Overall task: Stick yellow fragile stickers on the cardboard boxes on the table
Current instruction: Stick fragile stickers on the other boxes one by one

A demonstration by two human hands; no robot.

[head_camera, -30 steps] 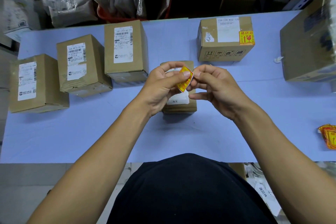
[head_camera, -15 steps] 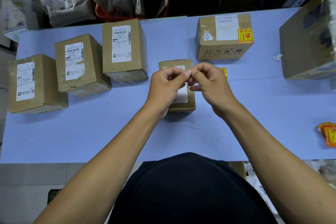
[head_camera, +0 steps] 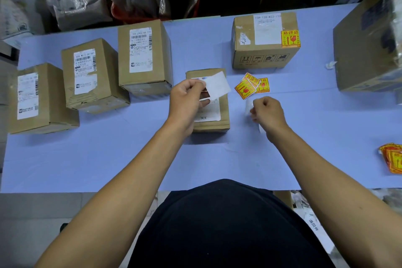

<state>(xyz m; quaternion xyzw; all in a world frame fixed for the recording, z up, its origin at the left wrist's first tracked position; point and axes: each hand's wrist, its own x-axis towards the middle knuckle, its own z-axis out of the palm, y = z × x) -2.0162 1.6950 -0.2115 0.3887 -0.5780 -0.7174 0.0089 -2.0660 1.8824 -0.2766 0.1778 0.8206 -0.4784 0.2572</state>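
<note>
Head view, the only one I have: left hand (head_camera: 188,102) is raised over the small cardboard box (head_camera: 210,102) at frame centre, thumb and fingers pinching a white backing sheet (head_camera: 217,84) that sticks out toward 2 o'clock from the hand. Right hand (head_camera: 268,113) sits at 3 o'clock from that box, fingers curled tight on a whitish strip (head_camera: 249,105); I cannot tell whether that strip is a peeled sticker seen from behind or more backing. Loose yellow fragile stickers (head_camera: 252,86) lie overlapping on the blue tabletop (head_camera: 108,159), at 1 o'clock from the small box, between it and the far box (head_camera: 264,42). That far box, at 12 to 1 o'clock, already carries a yellow fragile sticker (head_camera: 290,38) on the right of its top, beside a white label. Small centre box shows only a white shipping label on top, partly hidden by my left hand. Three taller boxes stand in a row from 9 to 11 o'clock: left box (head_camera: 41,98), middle box (head_camera: 92,76), tall box (head_camera: 144,56), each with a white barcode label, no yellow on any visible face. Big box (head_camera: 369,45) at 2 o'clock, cut by the frame edge. Sticker stack (head_camera: 392,159) at 4 o'clock on the right edge of the tabletop, well apart from both hands. Bagged parcels and cartons behind the tabletop at 12 o'clock, blurred.
</note>
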